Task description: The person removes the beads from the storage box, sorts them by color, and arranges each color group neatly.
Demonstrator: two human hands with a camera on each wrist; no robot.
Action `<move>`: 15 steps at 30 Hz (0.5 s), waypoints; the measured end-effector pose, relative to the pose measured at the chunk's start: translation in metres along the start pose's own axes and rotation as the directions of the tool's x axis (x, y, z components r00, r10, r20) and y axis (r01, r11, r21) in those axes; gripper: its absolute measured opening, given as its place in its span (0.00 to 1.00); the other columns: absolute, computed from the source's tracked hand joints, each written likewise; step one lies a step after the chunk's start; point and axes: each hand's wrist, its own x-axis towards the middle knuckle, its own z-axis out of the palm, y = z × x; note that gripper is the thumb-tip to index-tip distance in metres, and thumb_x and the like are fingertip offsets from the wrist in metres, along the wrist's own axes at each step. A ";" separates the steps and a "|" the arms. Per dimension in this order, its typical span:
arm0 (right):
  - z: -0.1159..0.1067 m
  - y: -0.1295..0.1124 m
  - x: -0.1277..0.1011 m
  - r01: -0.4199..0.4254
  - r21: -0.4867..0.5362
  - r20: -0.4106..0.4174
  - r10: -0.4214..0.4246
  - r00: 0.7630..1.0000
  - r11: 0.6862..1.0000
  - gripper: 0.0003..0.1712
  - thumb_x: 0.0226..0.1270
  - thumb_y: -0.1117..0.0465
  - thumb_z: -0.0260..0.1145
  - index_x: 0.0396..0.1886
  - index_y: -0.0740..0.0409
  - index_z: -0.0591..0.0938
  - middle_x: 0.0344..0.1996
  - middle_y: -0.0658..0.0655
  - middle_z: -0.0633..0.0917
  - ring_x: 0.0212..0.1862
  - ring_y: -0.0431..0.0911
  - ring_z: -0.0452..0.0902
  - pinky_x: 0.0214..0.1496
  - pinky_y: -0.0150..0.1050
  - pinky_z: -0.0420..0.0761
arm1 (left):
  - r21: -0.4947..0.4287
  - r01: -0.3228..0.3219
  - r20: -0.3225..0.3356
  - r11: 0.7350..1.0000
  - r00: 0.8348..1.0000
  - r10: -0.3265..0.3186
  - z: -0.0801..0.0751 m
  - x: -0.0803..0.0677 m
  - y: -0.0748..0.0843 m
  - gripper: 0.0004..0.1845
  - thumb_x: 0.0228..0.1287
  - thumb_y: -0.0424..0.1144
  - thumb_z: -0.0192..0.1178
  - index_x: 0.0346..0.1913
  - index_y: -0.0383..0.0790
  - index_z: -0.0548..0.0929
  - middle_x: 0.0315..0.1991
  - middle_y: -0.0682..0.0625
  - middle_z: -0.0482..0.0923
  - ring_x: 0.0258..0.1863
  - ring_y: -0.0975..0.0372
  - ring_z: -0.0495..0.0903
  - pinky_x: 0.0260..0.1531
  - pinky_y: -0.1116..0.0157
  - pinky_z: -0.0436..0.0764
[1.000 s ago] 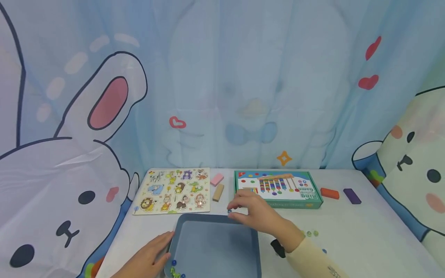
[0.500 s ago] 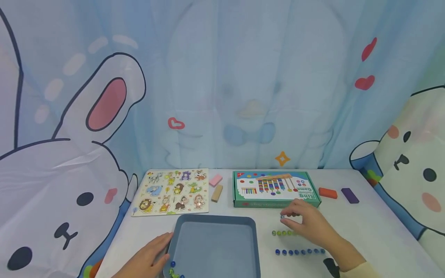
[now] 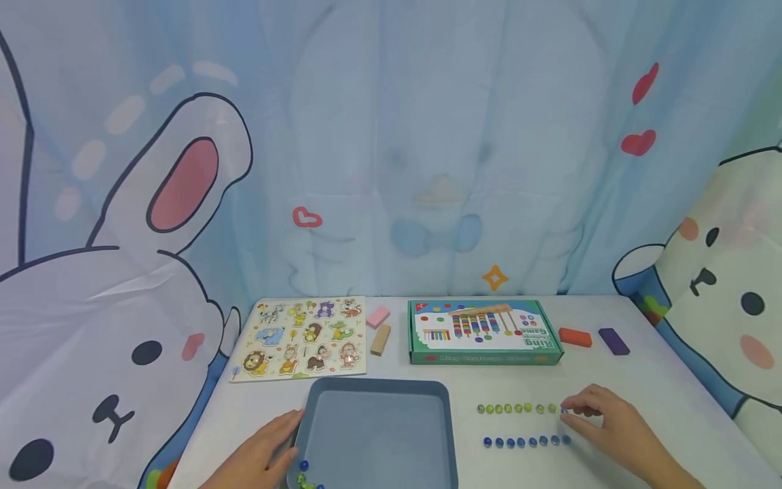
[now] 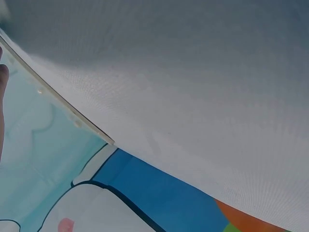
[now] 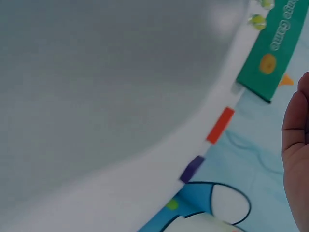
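Just beside right grip (image 3: 601,421): green marbles (image 3: 518,408).

- Left hand (image 3: 259,456) cut off at the lower edge of the head view, fingertips against the blue tray (image 3: 330,394) (grip unclear).
- Marbles (image 3: 303,475) in the tray's lower left corner half cropped.
- Right hand (image 5: 297,145) cropped at the right edge of the right wrist view.

I see glossy glass-like marbles (image 3: 519,408) on a matt white table (image 3: 641,380), a smooth matt plastic tray (image 3: 379,387), a printed cardboard box (image 3: 482,333), and a wooden puzzle (image 3: 302,336).
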 end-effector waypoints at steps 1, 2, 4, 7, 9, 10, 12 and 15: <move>0.001 0.005 -0.002 -0.024 0.006 0.015 0.024 1.000 1.000 0.11 0.62 0.55 0.79 0.43 0.51 0.90 0.34 0.47 0.84 0.42 0.43 0.80 0.49 0.50 0.91 | 0.004 -0.004 0.001 1.000 1.000 0.004 0.000 0.000 0.000 0.42 0.77 0.65 0.52 0.83 0.45 0.61 0.79 0.43 0.66 0.77 0.39 0.67 0.72 0.35 0.71; 0.002 0.010 -0.003 -0.045 0.011 0.032 0.045 0.998 0.999 0.12 0.62 0.54 0.79 0.43 0.52 0.90 0.35 0.47 0.84 0.42 0.43 0.80 0.50 0.51 0.91 | 0.005 -0.010 0.001 1.000 1.000 0.010 0.000 0.000 -0.001 0.42 0.77 0.65 0.52 0.83 0.44 0.61 0.79 0.43 0.66 0.77 0.39 0.67 0.72 0.35 0.71; 0.005 0.019 -0.005 -0.084 0.019 0.068 0.082 0.994 0.996 0.13 0.62 0.53 0.79 0.43 0.52 0.90 0.35 0.47 0.84 0.43 0.43 0.81 0.53 0.53 0.90 | 0.011 -0.016 0.002 1.000 1.000 0.016 0.001 0.001 -0.001 0.42 0.77 0.66 0.51 0.83 0.44 0.60 0.79 0.43 0.66 0.77 0.40 0.67 0.72 0.36 0.71; 0.008 0.027 -0.007 -0.127 0.021 0.118 0.124 0.985 0.992 0.14 0.62 0.53 0.79 0.43 0.54 0.90 0.35 0.47 0.84 0.42 0.43 0.80 0.54 0.55 0.90 | 0.015 -0.016 0.002 1.000 1.000 0.016 0.001 0.001 -0.002 0.43 0.77 0.67 0.50 0.83 0.44 0.60 0.79 0.44 0.65 0.77 0.40 0.67 0.72 0.36 0.71; 0.010 0.031 -0.009 -0.147 0.015 0.141 0.144 0.980 0.989 0.14 0.61 0.53 0.80 0.43 0.54 0.90 0.35 0.47 0.84 0.41 0.43 0.79 0.53 0.53 0.90 | 0.016 -0.013 -0.001 1.000 1.000 0.013 0.002 0.001 -0.002 0.42 0.77 0.66 0.51 0.83 0.44 0.60 0.79 0.44 0.66 0.77 0.40 0.67 0.73 0.36 0.71; 0.011 0.032 -0.010 -0.158 0.012 0.151 0.155 0.976 0.987 0.14 0.61 0.53 0.80 0.43 0.55 0.90 0.35 0.47 0.84 0.41 0.43 0.78 0.53 0.52 0.90 | 0.017 -0.013 -0.002 1.000 1.000 0.013 0.002 0.001 -0.001 0.42 0.77 0.66 0.51 0.83 0.44 0.60 0.79 0.44 0.66 0.77 0.40 0.67 0.72 0.36 0.71; 0.013 0.033 -0.011 -0.172 0.010 0.164 0.168 0.972 0.985 0.15 0.60 0.53 0.80 0.43 0.55 0.90 0.35 0.47 0.84 0.40 0.43 0.77 0.51 0.50 0.90 | 0.016 -0.015 -0.005 1.000 1.000 0.015 0.002 0.001 -0.001 0.42 0.77 0.65 0.51 0.83 0.43 0.61 0.79 0.43 0.66 0.77 0.40 0.67 0.72 0.35 0.71; 0.016 0.034 -0.013 -0.175 0.006 0.178 0.171 0.969 0.985 0.17 0.59 0.51 0.80 0.44 0.55 0.90 0.35 0.47 0.84 0.39 0.43 0.77 0.49 0.48 0.89 | 0.012 -0.023 -0.004 1.000 1.000 0.023 0.001 0.000 0.000 0.42 0.78 0.64 0.52 0.83 0.42 0.61 0.79 0.43 0.66 0.77 0.39 0.67 0.72 0.35 0.71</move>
